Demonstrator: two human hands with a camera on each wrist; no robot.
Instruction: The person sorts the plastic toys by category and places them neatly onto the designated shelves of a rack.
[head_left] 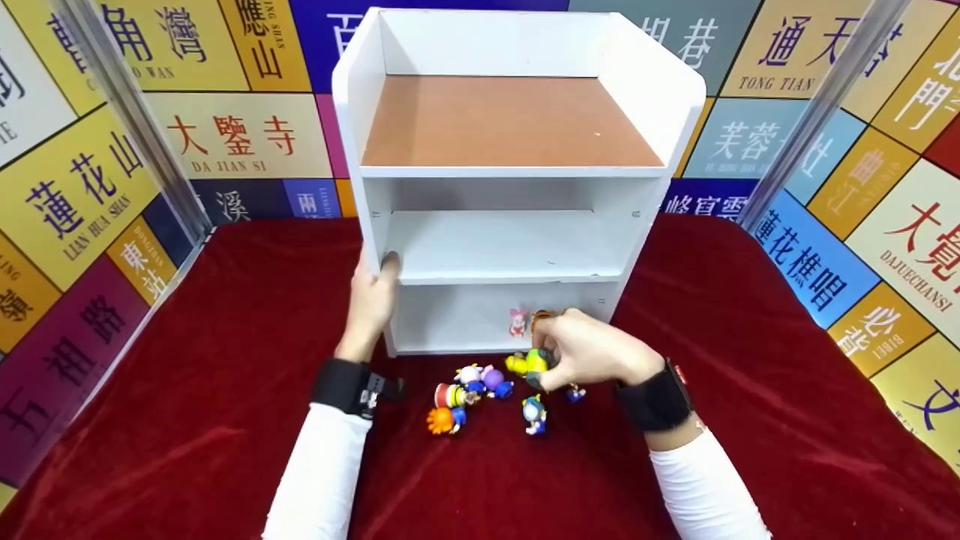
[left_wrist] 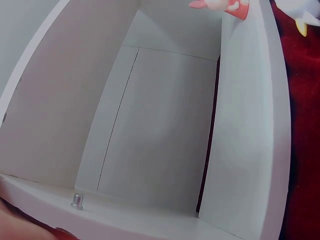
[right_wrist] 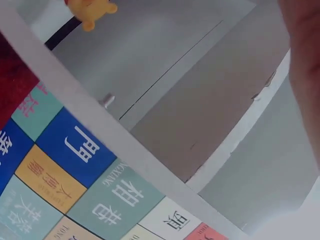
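My left hand (head_left: 373,296) grips the left side panel of a white shelf unit (head_left: 510,279), thumb on its inner face. My right hand (head_left: 596,349) is at the front of the bottom compartment, its thumb and fingers pinching a yellow-and-green figurine (head_left: 531,362), partly hidden by the fingers. A pink piglet figurine (head_left: 518,322) stands on the bottom shelf. Beside it, an orange striped figurine (head_left: 540,319) shows behind the right fingers. A yellow bear figurine (right_wrist: 92,11) appears inside the compartment in the right wrist view; my hand hides it in the head view.
Several figurines lie on the red cloth (head_left: 247,390) before the shelf: an orange-haired one (head_left: 441,421), a purple one (head_left: 493,377), a white-headed one (head_left: 469,374) and a blue one (head_left: 534,415). A brown top board (head_left: 510,120) covers the unit. Sign-patterned walls surround it.
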